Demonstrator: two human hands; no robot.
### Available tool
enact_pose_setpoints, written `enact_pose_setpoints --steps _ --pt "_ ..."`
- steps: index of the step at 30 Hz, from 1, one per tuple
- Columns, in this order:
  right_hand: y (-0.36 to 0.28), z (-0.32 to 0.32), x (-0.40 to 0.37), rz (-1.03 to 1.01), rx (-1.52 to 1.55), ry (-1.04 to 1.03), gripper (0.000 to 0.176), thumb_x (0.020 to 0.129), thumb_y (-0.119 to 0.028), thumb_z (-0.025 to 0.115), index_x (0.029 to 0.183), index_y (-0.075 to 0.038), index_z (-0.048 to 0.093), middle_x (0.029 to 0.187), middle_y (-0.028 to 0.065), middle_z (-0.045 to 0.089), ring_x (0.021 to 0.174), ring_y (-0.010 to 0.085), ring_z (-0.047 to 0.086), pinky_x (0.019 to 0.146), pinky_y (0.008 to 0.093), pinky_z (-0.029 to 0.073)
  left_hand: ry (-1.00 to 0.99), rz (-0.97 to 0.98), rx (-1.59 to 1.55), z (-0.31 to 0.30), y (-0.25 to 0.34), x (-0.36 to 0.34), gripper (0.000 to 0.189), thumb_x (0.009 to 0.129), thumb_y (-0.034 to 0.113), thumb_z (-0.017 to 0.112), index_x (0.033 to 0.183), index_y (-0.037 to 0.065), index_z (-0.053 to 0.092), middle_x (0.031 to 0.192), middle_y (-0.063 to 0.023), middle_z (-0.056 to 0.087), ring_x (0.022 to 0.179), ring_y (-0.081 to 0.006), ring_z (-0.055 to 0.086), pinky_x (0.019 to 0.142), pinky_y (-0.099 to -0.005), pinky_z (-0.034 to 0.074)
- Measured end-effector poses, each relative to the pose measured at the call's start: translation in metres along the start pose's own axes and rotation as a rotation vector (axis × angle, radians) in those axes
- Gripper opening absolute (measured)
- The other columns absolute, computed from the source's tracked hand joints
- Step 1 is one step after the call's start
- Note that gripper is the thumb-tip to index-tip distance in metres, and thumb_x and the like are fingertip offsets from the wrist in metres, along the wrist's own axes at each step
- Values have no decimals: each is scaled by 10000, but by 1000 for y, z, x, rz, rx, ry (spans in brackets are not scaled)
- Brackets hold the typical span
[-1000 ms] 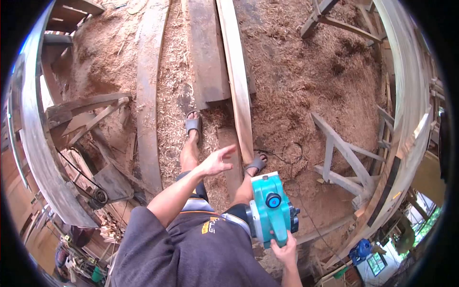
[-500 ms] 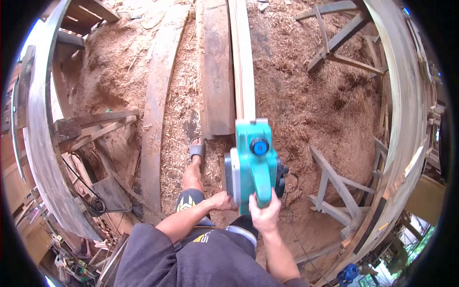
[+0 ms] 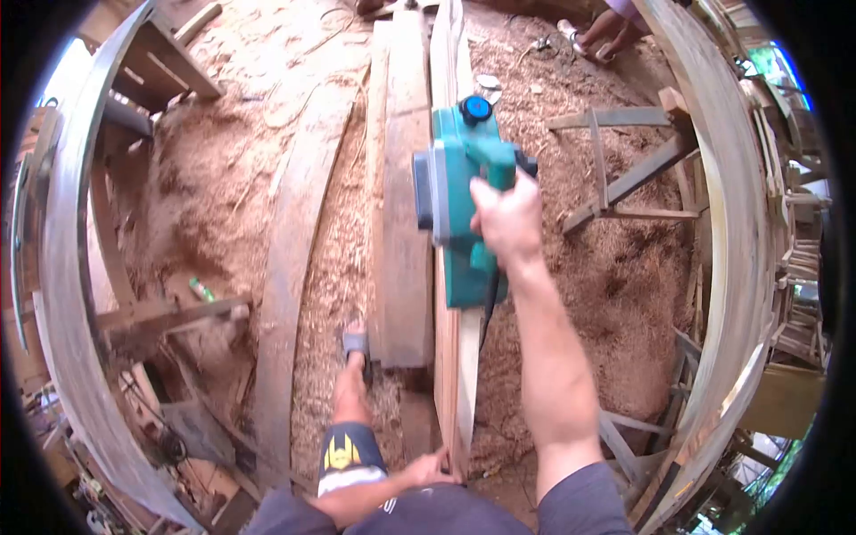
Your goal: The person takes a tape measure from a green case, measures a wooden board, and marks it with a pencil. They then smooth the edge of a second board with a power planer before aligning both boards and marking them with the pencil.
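gripping a teal power planer [image 3: 456, 201] by its top handle [image 3: 501, 165], the right hand [image 3: 513, 218] has its fingers curled firmly round it, that arm stretched well out ahead of the body. from where i stand, the planer sits over a long pale board [image 3: 446, 374] that runs straight away from the person, and its blue dial [image 3: 477, 109] faces up at the far end of the tool. a black cord [image 3: 489, 308] hangs off its near right side. the left hand [image 3: 428, 470] is down close to the body, by the near end of the board; i can't tell whether its grip is pinching the wood or just resting there. a thick dark beam [image 3: 406, 267] lies alongside the board on the left, and the person's left foot [image 3: 355, 358], in a grey sandal [image 3: 355, 342], is near the beam's end. wood shavings [image 3: 214, 223] cover the ground. over to the right there's a wooden trestle [image 3: 629, 185], with another person's feet [image 3: 602, 46] beyond it.
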State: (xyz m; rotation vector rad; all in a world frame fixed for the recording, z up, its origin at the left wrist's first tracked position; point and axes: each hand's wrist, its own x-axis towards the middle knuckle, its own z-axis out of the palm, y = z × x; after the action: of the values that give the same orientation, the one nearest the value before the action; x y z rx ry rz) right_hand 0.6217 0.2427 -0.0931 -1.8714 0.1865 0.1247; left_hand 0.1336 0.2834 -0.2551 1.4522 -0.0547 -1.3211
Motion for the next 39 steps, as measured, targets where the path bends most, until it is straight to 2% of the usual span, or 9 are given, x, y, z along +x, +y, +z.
enact_pose_setpoints --steps 5,10,12,16,19,25,32,34,39 --pt "-32 25 166 -151 46 -29 483 848 -454 699 881 27 667 726 131 659 588 167 623 523 318 488 -44 -136 -127 -14 27 -4 1044 710 584 754 1430 -18 297 1170 -271 632 1091 -415 619 936 -443 495" --pt "-11 15 156 -55 53 -24 605 859 -544 671 866 61 638 676 123 619 546 177 591 526 321 488 24 18 -77 20 -38 22 1108 712 608 751 1468 -21 239 1207 -312 596 1127 -438 594 961 -411 486" --pt "-8 3 98 21 72 -31 559 855 -523 682 875 34 637 656 117 608 525 176 586 523 327 489 6 146 -61 18 -41 13 1112 744 565 757 1500 -21 190 1323 -275 541 1228 -400 539 1010 -387 455" --pt "31 -37 -51 -151 105 25 480 843 -342 681 1162 4 586 1081 201 669 982 278 651 887 392 507 -189 121 -358 -4 -88 10 813 913 290 633 1546 71 172 1508 -142 393 1317 -254 457 1056 -380 402" --pt "44 -89 -204 71 -117 -8 450 809 -233 682 1151 38 573 1082 237 657 1012 307 652 886 406 505 -77 -326 -615 -29 -67 1 669 959 435 460 1538 169 257 1521 -91 375 1328 -276 420 1063 -439 352" --pt "59 -271 -539 497 -87 -122 567 773 -190 699 1289 2 564 1068 209 687 913 281 691 835 382 526 20 -143 -881 -13 -12 11 961 762 882 384 1467 228 378 1463 -31 427 1279 -326 415 1006 -511 347" --pt "21 -465 -851 661 -160 571 445 753 -166 766 1142 7 637 914 95 712 817 176 668 753 321 529 585 -188 -233 69 31 11 695 829 530 687 1367 181 418 1345 -89 497 1192 -315 507 902 -501 439" --pt "15 -501 -894 680 161 908 247 768 -171 730 936 -5 658 708 59 644 544 127 580 551 294 475 690 -18 -366 63 -3 45 627 858 359 725 1358 110 439 1297 -125 540 1137 -297 543 753 -469 526" --pt "70 -605 -934 448 226 1333 95 784 -104 659 815 -26 613 582 33 569 465 122 519 462 298 397 751 -96 -277 80 18 46 529 859 269 733 1271 28 505 1115 -148 610 883 -280 606 665 -431 533"
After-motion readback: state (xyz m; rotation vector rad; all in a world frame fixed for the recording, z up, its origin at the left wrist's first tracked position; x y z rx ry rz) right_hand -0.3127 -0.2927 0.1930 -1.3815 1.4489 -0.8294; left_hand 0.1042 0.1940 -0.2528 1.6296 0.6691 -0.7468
